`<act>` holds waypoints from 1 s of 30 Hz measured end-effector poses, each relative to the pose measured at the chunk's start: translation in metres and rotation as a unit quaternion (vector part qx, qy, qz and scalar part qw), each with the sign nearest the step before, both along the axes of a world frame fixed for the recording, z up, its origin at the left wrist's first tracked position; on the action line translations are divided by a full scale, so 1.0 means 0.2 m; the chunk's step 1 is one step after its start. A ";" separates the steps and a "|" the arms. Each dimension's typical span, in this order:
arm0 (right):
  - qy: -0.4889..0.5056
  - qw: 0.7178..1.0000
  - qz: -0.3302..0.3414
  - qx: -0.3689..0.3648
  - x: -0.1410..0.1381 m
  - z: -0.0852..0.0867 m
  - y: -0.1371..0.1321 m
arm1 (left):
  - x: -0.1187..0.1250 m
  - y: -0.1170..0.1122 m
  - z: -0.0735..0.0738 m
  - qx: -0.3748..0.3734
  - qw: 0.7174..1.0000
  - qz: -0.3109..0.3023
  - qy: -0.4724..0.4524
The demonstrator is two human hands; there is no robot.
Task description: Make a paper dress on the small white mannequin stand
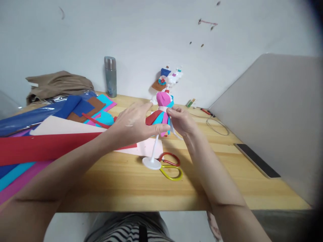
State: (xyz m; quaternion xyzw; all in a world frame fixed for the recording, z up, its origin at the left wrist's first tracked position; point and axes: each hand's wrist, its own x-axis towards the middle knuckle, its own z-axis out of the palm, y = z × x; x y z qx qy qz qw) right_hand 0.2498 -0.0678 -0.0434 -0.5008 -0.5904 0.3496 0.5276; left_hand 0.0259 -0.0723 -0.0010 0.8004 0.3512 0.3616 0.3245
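A small white dress form (pixel 154 149) on a round base leans slightly, dressed in pink, blue and red strips (pixel 165 118). A narrow white strip (pixel 163 108) wraps its waist, and a loose end hangs down on the right. My right hand (pixel 182 119) is closed, pinching that strip between thumb and fingers at the right side of the waist. On the left, my left hand (pixel 135 124) is open, thumb stretched across the front of the skirt and fingers apart beside it. Scissors (pixel 174 167) with red and yellow handles lie next to the base; their blades are hidden.
Coloured sheets (pixel 50 144) spread over the left side, with brown cloth (pixel 60 85) behind. A flask (pixel 110 77) and other dressed forms (pixel 164 79) stand near the wall. To the right are a cable (pixel 219 127), a dark flat phone-like object (pixel 257 160) and a partition (pixel 272 117).
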 end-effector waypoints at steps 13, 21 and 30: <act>0.022 0.999 -0.031 -0.020 0.02 -0.02 0.01 | 0.06 0.30 -0.25 -0.239 0.953 -0.181 -0.028; 0.012 0.999 -0.039 -0.014 0.02 -0.01 0.00 | 0.03 0.30 -0.18 -0.138 0.987 -0.017 -0.082; 0.052 0.997 -0.051 -0.023 -0.02 0.02 -0.02 | 0.10 0.17 -0.17 0.037 0.994 -0.022 0.096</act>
